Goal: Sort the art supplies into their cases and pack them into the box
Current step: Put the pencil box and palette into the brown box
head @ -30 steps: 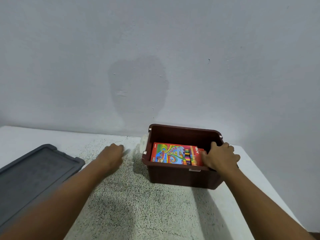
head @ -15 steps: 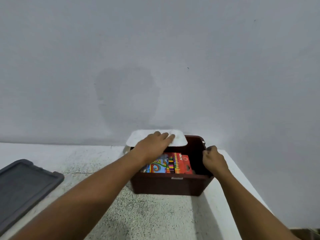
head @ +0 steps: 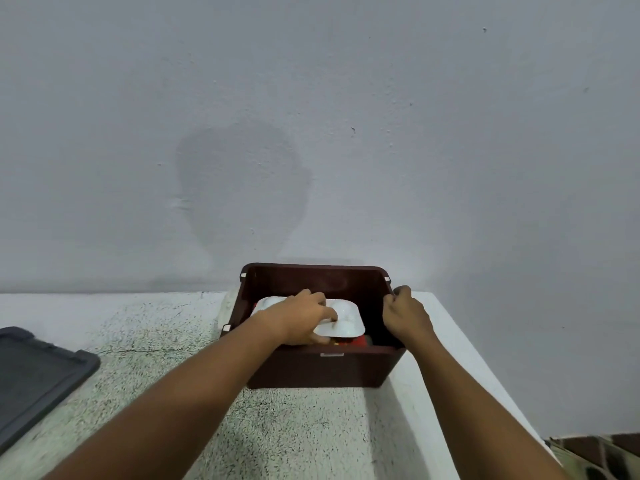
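Your left hand [head: 300,317] grips the white palette [head: 343,320] from above, fingers curled over its near edge, holding it low inside the brown box [head: 322,370] on top of a red case [head: 358,342], of which only a sliver shows. Your right hand [head: 405,315] clasps the box's right rim, fingers hooked over the edge. The box sits on the speckled table [head: 294,431], close to the pale wall [head: 346,116]. Well apart at the left edge lies the dark grey lid [head: 31,375], flat on the table.
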Demonstrator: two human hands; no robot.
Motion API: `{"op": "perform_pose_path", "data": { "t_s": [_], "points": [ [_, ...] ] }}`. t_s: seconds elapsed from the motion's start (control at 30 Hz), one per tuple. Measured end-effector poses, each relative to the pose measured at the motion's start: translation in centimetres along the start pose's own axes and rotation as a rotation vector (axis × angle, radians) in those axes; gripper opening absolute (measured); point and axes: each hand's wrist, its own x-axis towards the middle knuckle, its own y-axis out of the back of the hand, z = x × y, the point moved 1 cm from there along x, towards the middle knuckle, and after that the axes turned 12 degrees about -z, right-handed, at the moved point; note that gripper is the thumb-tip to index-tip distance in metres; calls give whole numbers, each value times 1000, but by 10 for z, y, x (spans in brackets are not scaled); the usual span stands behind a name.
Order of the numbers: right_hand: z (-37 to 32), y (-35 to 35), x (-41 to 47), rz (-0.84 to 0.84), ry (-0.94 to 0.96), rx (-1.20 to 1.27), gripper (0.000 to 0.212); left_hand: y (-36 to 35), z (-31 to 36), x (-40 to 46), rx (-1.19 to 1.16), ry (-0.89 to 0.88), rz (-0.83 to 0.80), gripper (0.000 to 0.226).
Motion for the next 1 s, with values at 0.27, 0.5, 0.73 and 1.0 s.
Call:
{"op": "perform_pose_path", "data": {
  "t_s": [0.27,0.5,0.73,1.0],
  "points": [
    [-2,-3,0,23,7,-68,37,5,-7,-18,-469,-60,44,33],
    [-2,-9,6,39,64,-226,36,-7,-71,-80,-516,292,653,16],
    [-11,-22,-3,60,76,-269,36,-97,-166,-170,-401,914,115,24],
    [-33,-47,-17,54,75,-299,36,-169,-198,-226,-268,1034,-96,14]
  ]
}}
